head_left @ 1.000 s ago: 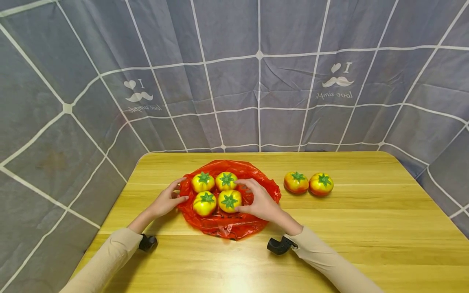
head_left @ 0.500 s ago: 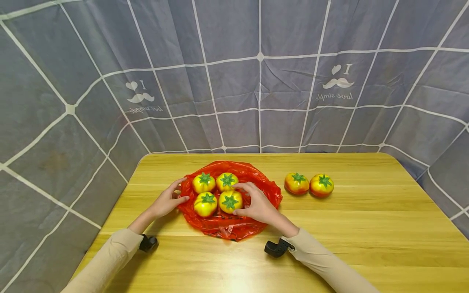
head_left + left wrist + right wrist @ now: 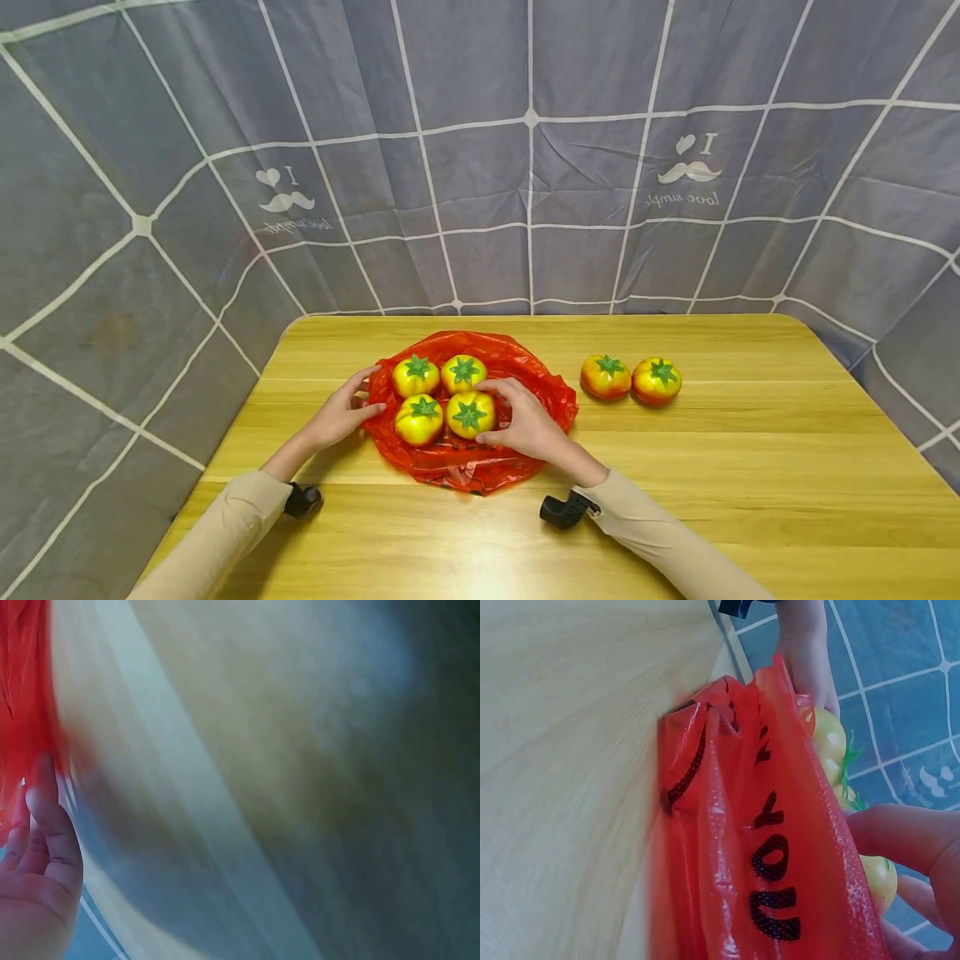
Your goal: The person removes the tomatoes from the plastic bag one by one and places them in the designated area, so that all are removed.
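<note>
Gripping the four o'clock fruit [image 3: 470, 416] of four inside the limp-looking red bag [image 3: 480, 342], the right hand [image 3: 528, 427] curls its fingers round it. Probably light, stiff and slick, it suits holding at its widest. The left hand [image 3: 337, 417], fingers spread, touches the bag at nine o'clock; two loose fruits [image 3: 657, 383] lie toward three.

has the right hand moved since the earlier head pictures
Yes, slightly: the right hand has shifted left against the table in the head view.

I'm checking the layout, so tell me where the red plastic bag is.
In the head view, the red plastic bag lies on the table below centre, spread around four yellow fruits, with the left hand at its left edge.
</note>
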Motion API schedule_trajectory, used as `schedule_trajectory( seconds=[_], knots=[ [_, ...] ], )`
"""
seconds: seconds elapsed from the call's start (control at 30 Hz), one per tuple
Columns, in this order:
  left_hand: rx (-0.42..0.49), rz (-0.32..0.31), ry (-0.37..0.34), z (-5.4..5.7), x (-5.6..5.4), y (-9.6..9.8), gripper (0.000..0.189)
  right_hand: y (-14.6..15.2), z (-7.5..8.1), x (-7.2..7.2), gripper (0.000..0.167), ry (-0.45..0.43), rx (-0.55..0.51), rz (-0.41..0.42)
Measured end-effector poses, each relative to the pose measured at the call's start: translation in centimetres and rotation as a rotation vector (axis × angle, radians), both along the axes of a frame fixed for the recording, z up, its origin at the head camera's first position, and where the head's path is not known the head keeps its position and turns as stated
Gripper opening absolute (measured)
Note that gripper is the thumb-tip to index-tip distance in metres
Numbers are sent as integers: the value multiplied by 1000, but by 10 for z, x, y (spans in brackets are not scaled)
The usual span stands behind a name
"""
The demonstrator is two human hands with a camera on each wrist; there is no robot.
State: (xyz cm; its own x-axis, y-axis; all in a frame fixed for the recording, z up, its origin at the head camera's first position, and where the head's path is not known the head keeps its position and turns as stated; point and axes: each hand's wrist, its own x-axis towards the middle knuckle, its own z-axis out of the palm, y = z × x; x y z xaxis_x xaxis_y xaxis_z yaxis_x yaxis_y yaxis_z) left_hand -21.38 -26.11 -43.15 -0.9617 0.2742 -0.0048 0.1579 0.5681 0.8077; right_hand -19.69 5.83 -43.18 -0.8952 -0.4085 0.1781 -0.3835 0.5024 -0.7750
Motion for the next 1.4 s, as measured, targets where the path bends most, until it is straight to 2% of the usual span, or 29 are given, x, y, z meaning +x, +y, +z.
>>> schedule_trajectory(
  seconds=[0.6,1.13,1.4],
  knots=[
    [0,12,-21,-3,1,-2,66,-3,-7,0,66,-3,4,24],
    [-12,18,-26,-3,0,-1,63,-6,-9,-1,65,-19,-7,-2],
    [-36,7,1,-1,-1,0,64,-8,-11,-3,64,9,-19,9]
  ],
)
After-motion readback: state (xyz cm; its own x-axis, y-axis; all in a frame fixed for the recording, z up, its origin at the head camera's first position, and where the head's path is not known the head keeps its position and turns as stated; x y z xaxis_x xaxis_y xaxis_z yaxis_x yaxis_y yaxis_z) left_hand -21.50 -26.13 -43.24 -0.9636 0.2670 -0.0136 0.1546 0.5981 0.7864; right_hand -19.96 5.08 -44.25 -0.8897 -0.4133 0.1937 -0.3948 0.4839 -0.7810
